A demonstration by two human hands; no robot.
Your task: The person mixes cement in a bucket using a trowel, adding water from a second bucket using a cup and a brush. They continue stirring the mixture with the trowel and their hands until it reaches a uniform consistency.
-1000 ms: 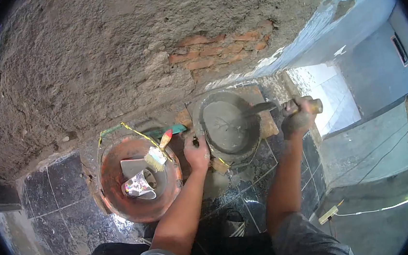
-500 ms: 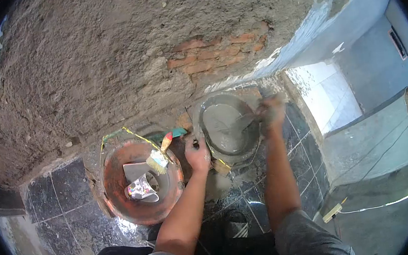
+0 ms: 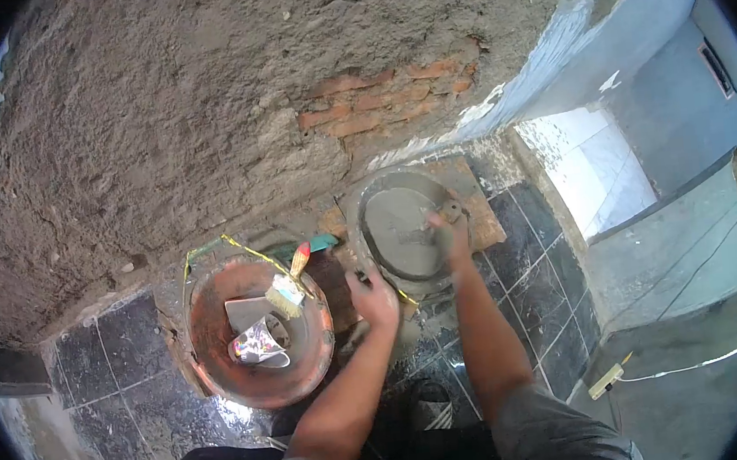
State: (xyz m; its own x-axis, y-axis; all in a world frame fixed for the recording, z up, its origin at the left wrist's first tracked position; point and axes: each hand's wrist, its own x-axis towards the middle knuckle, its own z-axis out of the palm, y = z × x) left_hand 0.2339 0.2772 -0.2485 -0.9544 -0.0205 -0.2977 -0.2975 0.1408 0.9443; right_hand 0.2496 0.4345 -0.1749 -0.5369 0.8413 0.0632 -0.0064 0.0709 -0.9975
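A round bucket (image 3: 372,269) of wet grey mortar (image 3: 398,219) stands at the foot of the wall. My left hand (image 3: 377,302) is closed at its near-left rim; a small dark spot shows by the fingers. Over the mortar, my right hand (image 3: 452,242) is closed and slightly blurred, gripping a trowel whose blade is mostly hidden. To the left is a reddish basin (image 3: 209,358) with a patterned cup (image 3: 258,345) and a pale, flat-sided piece (image 3: 242,311) inside. A paintbrush (image 3: 299,262) with a red-tipped handle rests across the basin's rim.
Rough plaster wall (image 3: 157,117) rises behind, with bare bricks (image 3: 384,102) exposed. A wooden board (image 3: 481,211) lies under the bucket, and a green object (image 3: 324,242) sits between the containers. Dark wet tiles (image 3: 119,339) cover the floor. A cable with a socket block (image 3: 606,382) is at right.
My right hand has moved left and nearer me, from the bucket's right rim to above the mortar. My left hand has shifted slightly right and nearer me along the rim.
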